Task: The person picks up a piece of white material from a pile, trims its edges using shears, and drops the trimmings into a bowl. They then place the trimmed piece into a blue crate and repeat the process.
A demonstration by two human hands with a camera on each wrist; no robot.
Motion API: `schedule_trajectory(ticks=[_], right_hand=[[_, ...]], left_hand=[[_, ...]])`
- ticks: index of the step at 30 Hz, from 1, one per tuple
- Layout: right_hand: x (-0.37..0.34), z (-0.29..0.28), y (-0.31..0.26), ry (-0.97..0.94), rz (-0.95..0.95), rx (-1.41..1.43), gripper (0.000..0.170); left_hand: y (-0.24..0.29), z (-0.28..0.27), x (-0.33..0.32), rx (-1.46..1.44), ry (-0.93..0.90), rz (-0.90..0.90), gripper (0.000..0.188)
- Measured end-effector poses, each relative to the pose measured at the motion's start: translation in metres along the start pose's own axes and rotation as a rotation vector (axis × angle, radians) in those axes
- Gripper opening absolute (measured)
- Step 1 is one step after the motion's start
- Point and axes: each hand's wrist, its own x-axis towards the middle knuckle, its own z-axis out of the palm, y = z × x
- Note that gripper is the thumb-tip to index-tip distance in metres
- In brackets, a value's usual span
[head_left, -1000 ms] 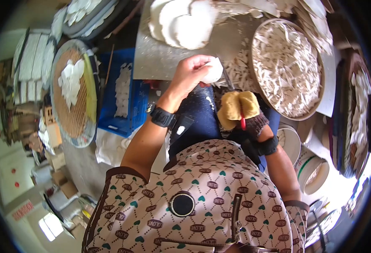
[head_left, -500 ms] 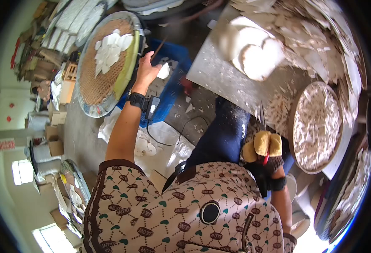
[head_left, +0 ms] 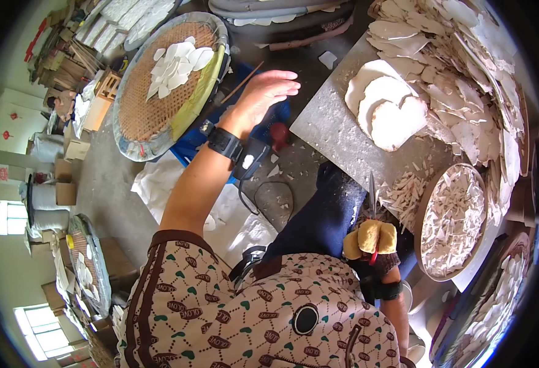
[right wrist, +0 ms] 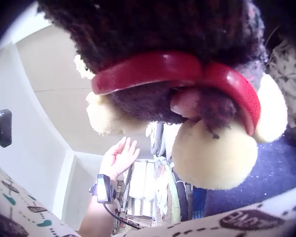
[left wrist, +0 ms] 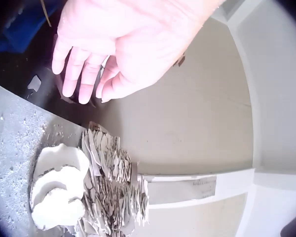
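Note:
My bare left hand (head_left: 263, 98) hangs over the blue crate (head_left: 279, 115) with its fingers stretched toward the table, holding nothing. In the left wrist view its fingers (left wrist: 74, 69) point down, loosely apart. My right hand (head_left: 374, 245), in a dark knitted glove with yellow foam pads, grips scissors whose blades (head_left: 372, 191) point away from me at the table's edge. The red handles (right wrist: 148, 71) loop around the gloved fingers in the right wrist view. On the grey table (head_left: 328, 122) lie a few overlapping thin white pieces (head_left: 398, 122) with wavy, brownish rims.
A large heap of white flakes (head_left: 472, 104) covers the table's far right. Nearer stands a round tray (head_left: 424, 211) of narrow trimmings, with loose trimmings (head_left: 404, 193) beside it. At left, a round woven tray (head_left: 136, 98) bears white pieces. A white sheet (head_left: 159, 184) lies on the floor.
My left hand first held a white piece near the scissors, carried it left over the blue crate, and released it. Now, empty, it has swung back rightward. The right hand keeps its scissors.

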Motion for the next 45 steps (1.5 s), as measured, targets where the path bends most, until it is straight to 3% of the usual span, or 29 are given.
schedule_trajectory(ticks=[8, 10, 14, 21, 37, 45], right_hand=[[0.002, 0.006, -0.012, -0.044, -0.019, 0.007, 0.043], [0.004, 0.009, -0.014, -0.063, -0.022, 0.006, 0.044], [0.005, 0.011, -0.017, -0.108, -0.007, 0.004, 0.044], [0.001, 0.013, -0.017, -0.158, 0.019, 0.003, 0.044], [0.002, 0.004, -0.016, -0.21, 0.03, 0.022, 0.044], [0.017, -0.005, -0.027, -0.265, -0.011, 0.02, 0.045]], left_hand=[[-0.015, 0.024, -0.008, -0.075, -0.097, 0.002, 0.03], [-0.025, 0.04, -0.021, -0.085, -0.137, 0.082, 0.029], [-0.062, 0.081, -0.034, -0.208, -0.155, -0.081, 0.026], [-0.1, 0.129, -0.043, -0.222, -0.173, -0.218, 0.029], [-0.072, 0.113, -0.017, -0.194, -0.139, -0.134, 0.026], [-0.088, 0.121, -0.015, -0.18, -0.171, -0.158, 0.025]])
